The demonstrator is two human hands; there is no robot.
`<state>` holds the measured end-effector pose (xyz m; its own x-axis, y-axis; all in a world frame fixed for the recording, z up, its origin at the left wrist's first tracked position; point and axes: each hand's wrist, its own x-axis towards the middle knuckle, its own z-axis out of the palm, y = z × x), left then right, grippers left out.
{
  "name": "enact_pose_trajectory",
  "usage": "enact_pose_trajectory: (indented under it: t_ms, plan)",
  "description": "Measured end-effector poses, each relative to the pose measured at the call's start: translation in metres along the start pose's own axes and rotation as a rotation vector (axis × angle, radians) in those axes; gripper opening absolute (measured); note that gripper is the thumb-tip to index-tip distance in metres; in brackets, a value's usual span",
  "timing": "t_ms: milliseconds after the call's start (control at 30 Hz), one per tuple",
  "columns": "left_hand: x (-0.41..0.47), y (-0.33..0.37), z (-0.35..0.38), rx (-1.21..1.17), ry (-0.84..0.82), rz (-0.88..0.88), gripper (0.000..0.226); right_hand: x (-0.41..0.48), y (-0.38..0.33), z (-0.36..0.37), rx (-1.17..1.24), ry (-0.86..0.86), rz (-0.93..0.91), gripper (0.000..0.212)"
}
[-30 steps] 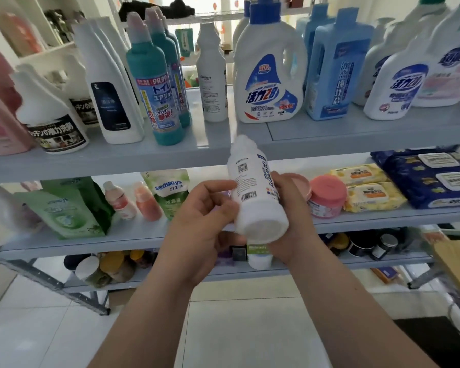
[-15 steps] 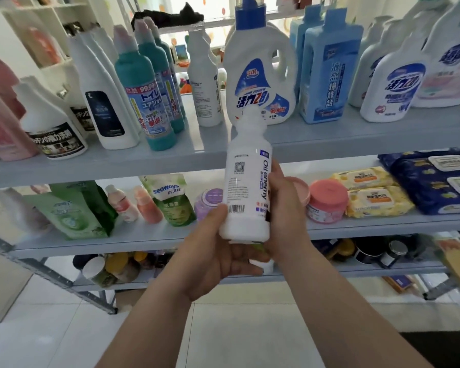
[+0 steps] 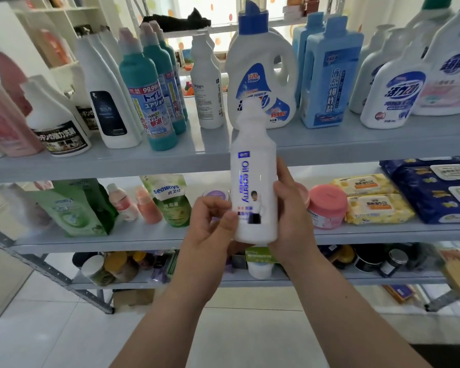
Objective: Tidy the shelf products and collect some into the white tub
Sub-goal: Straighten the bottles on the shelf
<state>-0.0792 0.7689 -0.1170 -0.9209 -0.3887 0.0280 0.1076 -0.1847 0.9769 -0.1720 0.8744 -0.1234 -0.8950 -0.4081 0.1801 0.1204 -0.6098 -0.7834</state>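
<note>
Head view: I am gripping a white bottle (image 3: 254, 187) upright, left hand (image 3: 210, 229) at eight o'clock, right hand (image 3: 290, 216) at four, fingers curling round it.

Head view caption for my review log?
Left hand and right hand hold a white bottle upright before a shelf of cleaning products.

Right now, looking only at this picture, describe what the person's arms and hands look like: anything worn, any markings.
Both are bare. The left hand and right hand wear no gloves, and no rings show on the fingers in view. The left forearm and right forearm run bare to the bottom edge: no sleeve, watch, bracelet or marking shows.
</note>
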Motion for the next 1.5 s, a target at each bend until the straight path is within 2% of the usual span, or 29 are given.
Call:
enact_pose_trajectory:
  t_ms: [100,200,267,333,433,533,667,767,800,867,1000,1067,1133,1200,1267,1400,1500]
  plan:
    - [0.001,0.006,0.001,-0.100,-0.152,-0.156,0.039,-0.004,-0.002,-0.001,0.106,-0.015,-0.010,0.063]
    - [0.000,0.008,0.000,-0.152,-0.315,-0.234,0.050,-0.008,-0.003,0.001,0.043,0.005,-0.061,0.068]
    - [0.002,0.003,-0.004,-0.056,-0.278,-0.167,0.058,-0.009,-0.005,0.000,-0.069,-0.033,-0.086,0.056]
    - [0.007,-0.004,-0.007,0.138,-0.186,-0.015,0.067,-0.008,-0.007,-0.002,-0.127,-0.065,-0.081,0.040]
    - [0.011,-0.010,-0.002,0.325,-0.081,0.106,0.074,-0.006,-0.005,-0.002,-0.139,-0.029,-0.040,0.041]
    - [0.013,-0.016,0.000,0.329,-0.032,0.142,0.083,-0.005,0.002,-0.003,-0.115,-0.017,0.001,0.044]
    - [0.015,-0.018,0.006,0.381,0.050,0.149,0.079,-0.001,0.001,-0.006,-0.139,-0.010,0.025,0.046]
    - [0.014,-0.017,0.011,0.421,0.093,0.135,0.082,0.001,0.002,-0.008,-0.219,-0.050,-0.012,0.074]
    - [0.014,-0.016,0.011,0.429,0.089,0.124,0.081,0.004,0.002,-0.007,-0.240,-0.030,-0.021,0.075]
    - [0.016,-0.013,0.011,0.421,0.044,0.118,0.069,0.015,0.001,-0.007,-0.224,0.009,0.006,0.073]
    - [0.030,0.002,0.006,0.214,-0.013,0.095,0.032,0.043,0.001,-0.001,-0.194,0.041,0.120,0.110]
    - [0.041,0.010,0.006,0.129,-0.012,0.081,0.024,0.057,-0.003,0.003,-0.175,0.017,0.139,0.116]
    - [0.053,0.018,0.006,0.099,-0.012,0.094,0.023,0.073,-0.008,0.005,-0.208,0.000,0.113,0.108]
    - [0.068,0.023,0.006,0.100,0.009,0.099,0.020,0.089,-0.014,0.004,-0.274,-0.035,0.063,0.083]
    - [0.085,0.026,0.006,0.157,0.025,0.110,0.019,0.103,-0.021,0.004,-0.362,-0.060,0.039,0.068]
    - [0.129,0.035,0.006,0.327,-0.044,0.191,0.025,0.128,-0.033,0.002,-0.451,0.014,-0.079,0.065]
    - [0.167,0.044,0.004,0.606,-0.021,0.328,0.023,0.142,-0.045,0.000,-0.550,0.117,-0.191,0.067]
